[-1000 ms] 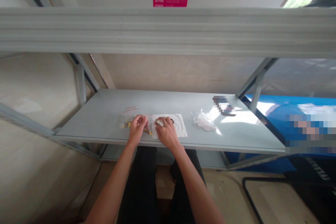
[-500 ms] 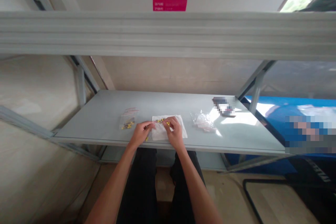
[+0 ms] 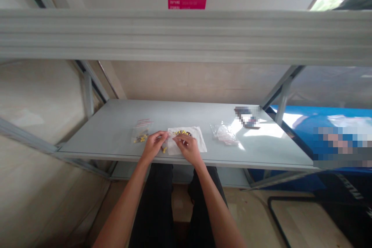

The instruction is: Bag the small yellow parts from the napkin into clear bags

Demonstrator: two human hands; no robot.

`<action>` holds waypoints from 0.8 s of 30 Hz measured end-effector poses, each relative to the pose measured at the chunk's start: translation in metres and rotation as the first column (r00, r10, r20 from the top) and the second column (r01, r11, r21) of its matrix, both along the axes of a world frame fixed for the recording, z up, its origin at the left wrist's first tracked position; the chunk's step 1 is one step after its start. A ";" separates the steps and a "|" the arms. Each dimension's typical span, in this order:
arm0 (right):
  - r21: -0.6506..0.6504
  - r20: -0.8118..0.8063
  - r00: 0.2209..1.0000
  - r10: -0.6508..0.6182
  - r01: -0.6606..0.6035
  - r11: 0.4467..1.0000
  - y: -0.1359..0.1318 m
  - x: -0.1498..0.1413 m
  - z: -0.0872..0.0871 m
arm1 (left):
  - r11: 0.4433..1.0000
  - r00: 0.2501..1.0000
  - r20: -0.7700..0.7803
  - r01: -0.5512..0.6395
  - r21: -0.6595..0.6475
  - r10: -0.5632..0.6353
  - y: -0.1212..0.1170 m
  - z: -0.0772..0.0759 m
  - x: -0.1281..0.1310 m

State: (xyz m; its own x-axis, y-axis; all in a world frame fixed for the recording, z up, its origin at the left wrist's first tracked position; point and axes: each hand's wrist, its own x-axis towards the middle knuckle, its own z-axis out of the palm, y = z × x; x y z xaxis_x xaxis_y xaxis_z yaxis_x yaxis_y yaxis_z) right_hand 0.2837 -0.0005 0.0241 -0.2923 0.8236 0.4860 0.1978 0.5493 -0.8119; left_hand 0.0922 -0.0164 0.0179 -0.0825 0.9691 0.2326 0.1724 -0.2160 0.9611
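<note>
My left hand [image 3: 154, 145] is closed, thumb and fingers pinching a small clear plastic bag [image 3: 171, 135] by its upper part. Below that hand hangs or lies the bag's lower end, with yellow and dark pieces showing. My right hand [image 3: 188, 147] is close beside it, its fingertips drawn together at the bag's edge; what they pinch is too small to make out. Just beyond the right fingers, a pile of small yellow and dark pieces [image 3: 183, 132] rests on a white cloth or paper sheet [image 3: 200, 139], partly hidden by that hand.
To the left lies a zip bag [image 3: 141, 133] with yellow and dark pieces inside. Clear plastic bags [image 3: 226, 133] lie to the right, and a blurred-out item [image 3: 247, 117] farther back. A thick grey shelf beam [image 3: 186, 37] crosses above the grey table [image 3: 107, 131].
My right hand has moved from the pile leftward to the bag beside my left hand, uncovering more of the pile. My left hand has stayed nearly in place.
</note>
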 end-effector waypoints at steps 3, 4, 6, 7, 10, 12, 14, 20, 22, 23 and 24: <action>-0.092 -0.040 0.999 0.003 -0.007 0.996 0.000 0.003 -0.002 | 0.999 0.998 0.036 -0.045 0.030 0.044 0.000 0.000 0.000; -0.116 -0.038 0.999 0.012 -0.016 0.993 -0.001 0.004 -0.002 | 0.997 0.997 0.049 -0.064 0.032 0.062 0.000 0.000 -0.001; -0.116 0.004 1.000 -0.007 0.008 0.993 -0.001 0.005 -0.002 | 0.997 0.995 0.068 -0.075 0.023 0.073 0.000 0.000 -0.001; -0.095 0.038 0.999 -0.033 0.037 0.995 -0.002 0.005 -0.002 | 0.998 0.996 0.069 -0.064 0.015 0.062 0.000 0.000 -0.001; -0.052 0.078 0.992 -0.097 0.101 0.994 -0.003 0.004 -0.002 | 1.000 0.999 0.042 0.002 -0.022 -0.001 -0.001 0.001 -0.001; -0.081 0.039 0.995 -0.090 0.093 0.992 -0.003 0.003 -0.002 | 0.999 0.999 0.028 0.027 -0.041 -0.026 0.000 0.001 0.000; -0.110 -0.017 0.997 -0.069 0.067 0.992 -0.003 0.004 -0.004 | 0.998 0.999 0.034 0.036 -0.052 -0.034 0.000 0.002 0.000; -0.152 -0.078 0.994 -0.075 0.062 0.986 -0.001 0.006 -0.005 | 0.993 0.996 0.008 0.093 -0.077 -0.092 0.002 0.001 -0.001; -0.180 -0.047 0.998 -0.038 0.029 0.983 -0.001 0.006 -0.004 | 0.993 0.995 -0.013 0.099 -0.068 -0.100 0.001 0.001 -0.001; -0.185 -0.028 1.000 -0.011 0.005 0.983 -0.001 0.006 -0.003 | 0.992 0.994 -0.023 0.105 -0.066 -0.107 0.001 0.002 0.000; -0.182 -0.010 1.000 0.016 -0.018 0.983 -0.001 0.006 -0.002 | 0.991 0.993 -0.036 0.113 -0.065 -0.116 0.001 0.002 0.000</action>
State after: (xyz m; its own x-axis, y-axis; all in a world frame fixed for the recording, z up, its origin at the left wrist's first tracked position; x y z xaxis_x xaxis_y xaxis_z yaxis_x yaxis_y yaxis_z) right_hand 0.2894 -0.0015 0.0224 -0.3036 0.8935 0.3308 0.1827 0.3953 -0.9002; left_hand 0.0920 -0.0153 0.0201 0.0380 0.9844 0.1716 0.1879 -0.1757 0.9664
